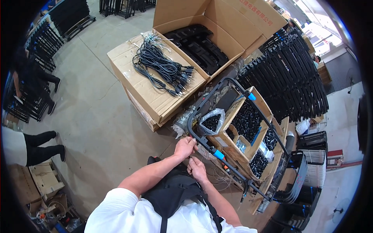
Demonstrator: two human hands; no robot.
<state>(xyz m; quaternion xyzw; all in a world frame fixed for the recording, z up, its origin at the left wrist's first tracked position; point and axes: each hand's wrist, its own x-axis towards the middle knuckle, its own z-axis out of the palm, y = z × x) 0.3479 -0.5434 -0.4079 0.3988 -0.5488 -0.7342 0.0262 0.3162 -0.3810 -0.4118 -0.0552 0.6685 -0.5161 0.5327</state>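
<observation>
My left hand (pixel 185 146) is closed on the near corner of a black rounded-rectangle frame (pixel 233 81) that leans over boxes of parts. My right hand (pixel 197 169) sits just below it with fingers pinched on a thin pale wire or tie (pixel 193 157) near the frame's lower bar. A blue-handled tool (pixel 218 154) lies along that bar, right of both hands. Whether the right hand also touches the frame I cannot tell.
Open cardboard boxes (pixel 248 124) hold small black parts and a bag (pixel 211 121) of them. A closed carton (pixel 153 91) carries a bundle of black cables (pixel 161 68). Stacked black frames (pixel 295 77) stand at right. A person's legs (pixel 42 145) are at left on the concrete floor.
</observation>
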